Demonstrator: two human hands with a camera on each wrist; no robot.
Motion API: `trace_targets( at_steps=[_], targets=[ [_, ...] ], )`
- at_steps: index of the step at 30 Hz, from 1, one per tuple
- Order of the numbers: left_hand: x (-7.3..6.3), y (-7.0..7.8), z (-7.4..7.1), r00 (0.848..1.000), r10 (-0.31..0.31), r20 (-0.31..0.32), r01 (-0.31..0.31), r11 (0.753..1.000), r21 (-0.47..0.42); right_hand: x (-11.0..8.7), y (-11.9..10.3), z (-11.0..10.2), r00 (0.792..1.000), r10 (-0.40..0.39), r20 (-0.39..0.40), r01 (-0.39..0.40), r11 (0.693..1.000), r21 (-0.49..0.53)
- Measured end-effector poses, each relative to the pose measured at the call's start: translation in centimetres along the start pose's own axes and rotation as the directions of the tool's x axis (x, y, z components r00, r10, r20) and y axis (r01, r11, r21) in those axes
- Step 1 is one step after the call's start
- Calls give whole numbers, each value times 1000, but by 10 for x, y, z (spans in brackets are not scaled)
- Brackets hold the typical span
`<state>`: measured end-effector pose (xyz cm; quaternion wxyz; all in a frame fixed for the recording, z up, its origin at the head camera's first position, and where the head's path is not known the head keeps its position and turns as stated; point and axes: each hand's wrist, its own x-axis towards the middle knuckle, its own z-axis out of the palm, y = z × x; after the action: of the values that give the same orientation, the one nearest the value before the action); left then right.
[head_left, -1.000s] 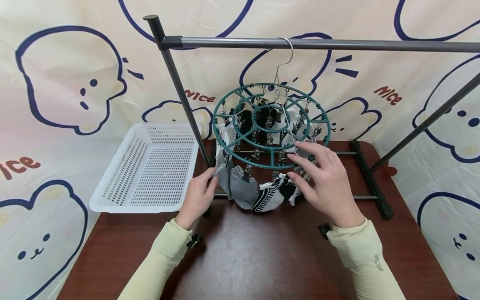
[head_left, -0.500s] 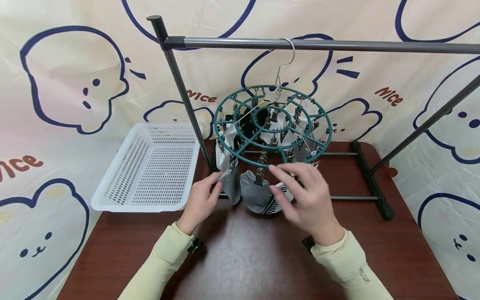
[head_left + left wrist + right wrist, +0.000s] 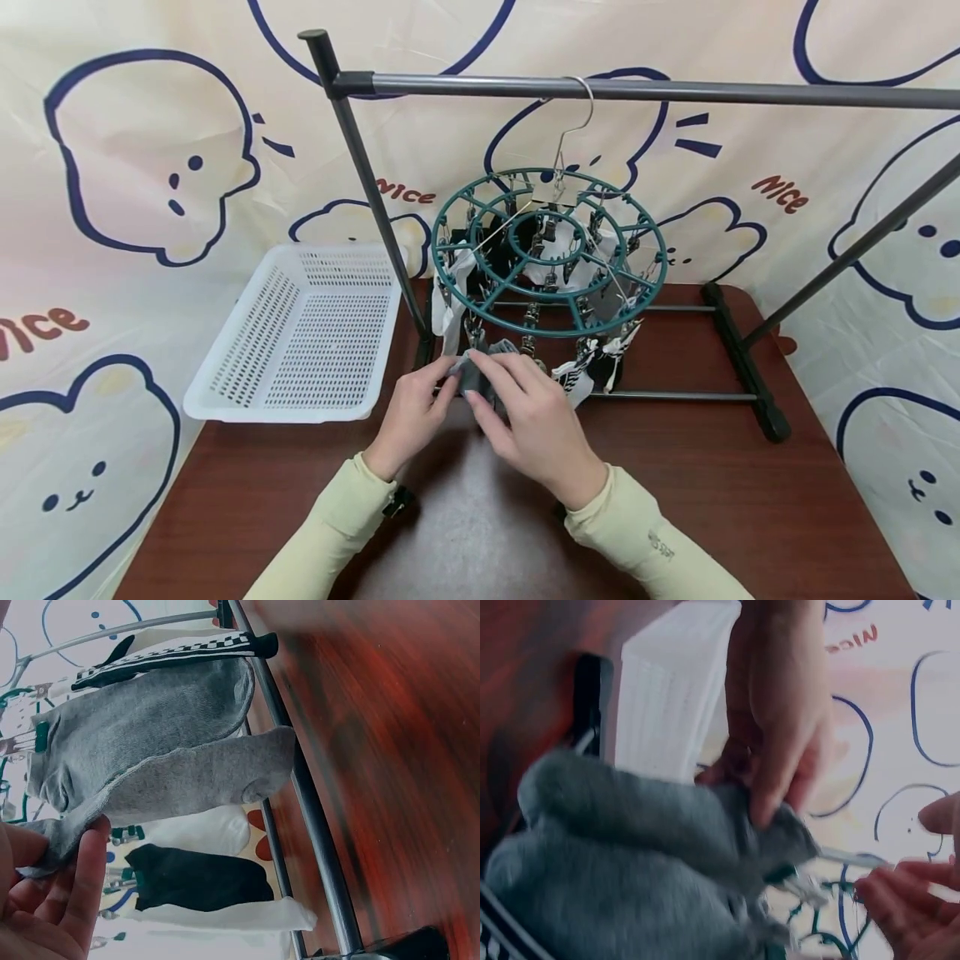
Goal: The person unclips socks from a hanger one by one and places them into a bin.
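In the head view, the right hand (image 3: 536, 417) has moved left, from the ring's (image 3: 555, 334) front edge to beside the left hand (image 3: 414, 410), at the grey sock (image 3: 474, 379) under the ring. In the left wrist view, the left hand pinches that sock's cuff; a second sock (image 3: 142, 724) hangs clipped alongside. In the right wrist view, the right hand's thumb and fingers stand apart near the cuff; contact is unclear.

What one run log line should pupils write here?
Left hand: pinches gray sock | Right hand: close by, hold unclear | Green hanger: hooked on rack | White basket: beside rack
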<state>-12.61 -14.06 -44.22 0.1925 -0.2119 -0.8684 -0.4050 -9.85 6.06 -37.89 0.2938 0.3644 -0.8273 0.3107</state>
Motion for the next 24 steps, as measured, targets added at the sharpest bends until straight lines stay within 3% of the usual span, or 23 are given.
trace_targets(
  at_steps=[8, 14, 24],
  targets=[
    [-3, 2, 2, 1000, 6, 7, -6, 1000, 22, 4, -3, 21, 976, 218, -17, -219, 974, -54],
    [-5, 2, 2, 999, 34, 8, -34, 999, 42, 10, 7, 32, 954, 298, -31, -300, 951, -76],
    [-6, 2, 4, 999, 33, 9, -33, 999, 16, 29, 22, 45, 916, 400, -29, -400, 917, 9]
  ],
)
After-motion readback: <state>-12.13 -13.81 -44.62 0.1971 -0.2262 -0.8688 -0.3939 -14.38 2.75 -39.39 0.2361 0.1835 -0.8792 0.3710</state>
